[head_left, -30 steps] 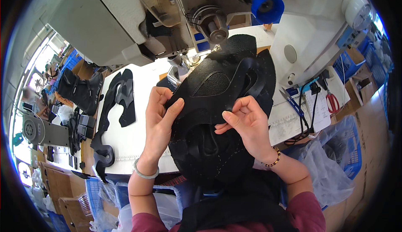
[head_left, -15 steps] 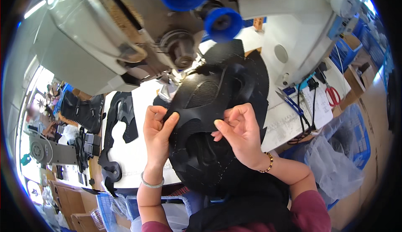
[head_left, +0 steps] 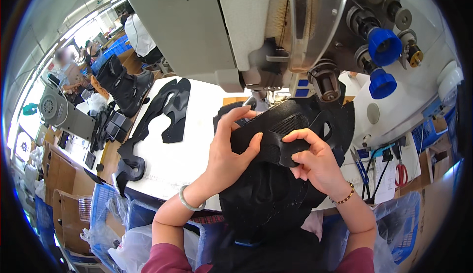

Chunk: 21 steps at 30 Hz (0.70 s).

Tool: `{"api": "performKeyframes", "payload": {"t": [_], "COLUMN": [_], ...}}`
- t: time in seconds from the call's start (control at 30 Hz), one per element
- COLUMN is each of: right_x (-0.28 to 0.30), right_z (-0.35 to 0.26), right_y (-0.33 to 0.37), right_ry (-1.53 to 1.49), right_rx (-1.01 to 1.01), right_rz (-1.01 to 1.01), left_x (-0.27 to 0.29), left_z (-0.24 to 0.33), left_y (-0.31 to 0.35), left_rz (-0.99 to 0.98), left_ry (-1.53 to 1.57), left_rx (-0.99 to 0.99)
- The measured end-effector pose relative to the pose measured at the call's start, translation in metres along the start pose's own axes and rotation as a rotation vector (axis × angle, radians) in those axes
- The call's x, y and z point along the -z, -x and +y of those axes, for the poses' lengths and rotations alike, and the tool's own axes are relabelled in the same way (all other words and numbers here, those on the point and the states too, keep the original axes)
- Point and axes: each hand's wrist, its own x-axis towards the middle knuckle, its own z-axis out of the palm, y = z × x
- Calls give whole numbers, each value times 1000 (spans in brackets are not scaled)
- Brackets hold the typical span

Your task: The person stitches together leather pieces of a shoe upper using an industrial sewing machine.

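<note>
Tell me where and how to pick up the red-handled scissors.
Take the red-handled scissors by their red loops, coming from the person's near side. The loops lie nearest the person and the rest points away, so that approach looks easiest; from the left you would cross the white paper and the blue-handled tool.

Black mesh-patterned piece, blue knobs

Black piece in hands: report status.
Left hand on left side. Right hand at near edge. Black piece spread beneath both. Machine overhangs far side.
</note>
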Motion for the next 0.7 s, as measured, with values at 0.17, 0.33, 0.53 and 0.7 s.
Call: {"api": "performKeyframes", "payload": {"t": [0.17,0.33,0.53,0.7], "right_x": [-1,-1,-3,-16], "right_z": [5,5,2,-20], "right_y": [2,2,6,11], "right_ry": [30,53,52,-150], "right_rx": [55,58,54,37], "right_rz": [24,47,25,23], "left_x": [-2,-5,0,5], "left_z": [2,-3,6,17], "left_y": [-1,-3,-13,-28], "left_rz": [-37,1,-34,-101], "left_ry": [86,-32,-280,-244], "left_rx": [43,-105,-282,-223]}}
